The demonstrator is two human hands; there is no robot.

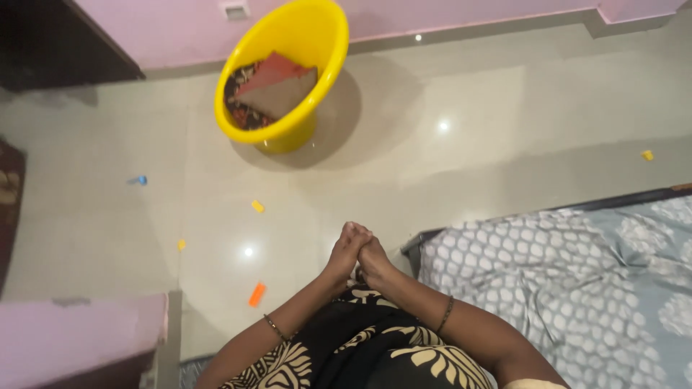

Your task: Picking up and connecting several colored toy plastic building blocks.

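My left hand (344, 253) and my right hand (375, 261) are pressed together in front of me, fingers closed against each other, with nothing visible between them. Both wrists wear thin bangles. Below them is my black garment with a cream leaf pattern (375, 353). Farther off on the floor stands a yellow plastic tub (317, 43) holding folded cloth in red, grey and a dark print (277, 90). The hands are well short of the tub.
A bed with a grey-and-white patterned sheet (569, 281) lies to the right. Small pieces are scattered on the tiled floor: orange (256, 294), yellow (257, 207), blue (138, 180), yellow (647, 155). A pink wall ledge (72, 331) is at lower left, dark furniture (50, 43) upper left.
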